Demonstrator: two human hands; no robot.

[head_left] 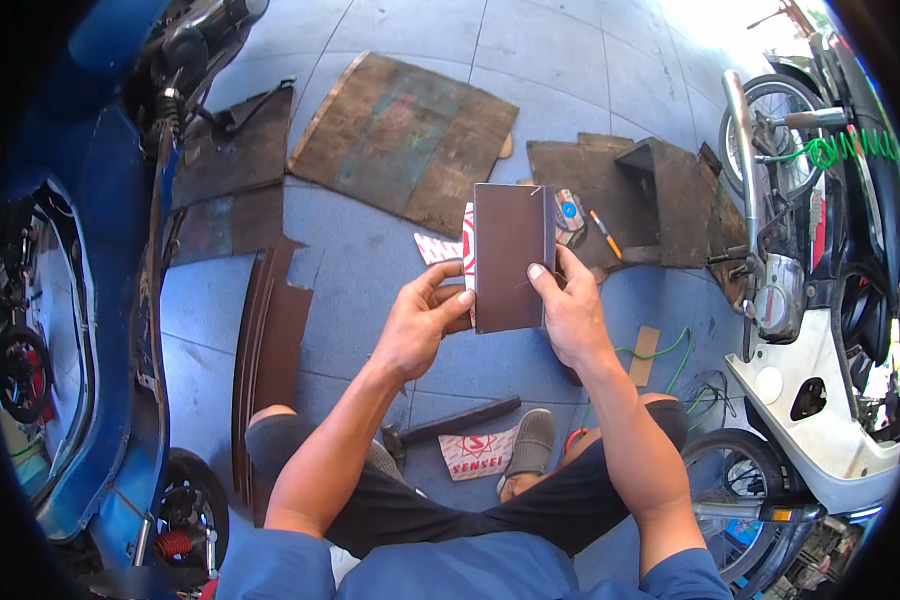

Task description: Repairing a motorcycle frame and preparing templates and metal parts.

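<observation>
A dark brown rectangular sheet [508, 255] is held up in front of me between both hands. My left hand [425, 315] pinches its left edge, together with a white and red printed card [469, 240] that shows from behind it. On the right edge, my right hand [570, 305] grips the sheet with its thumb flat on the front. Just past the sheet on the right lie a tape measure [569, 211] with a blue centre and an orange pen [606, 235]. What the fingers do behind the sheet is hidden.
Worn flattened cardboard [400, 135] and a dark open box [660, 200] lie ahead on the tiled floor. Long brown strips [267, 365] rest at left. Between my feet are a dark bar [460, 422] and a printed card scrap [478, 456]. Motorcycles [775, 300] stand along both sides.
</observation>
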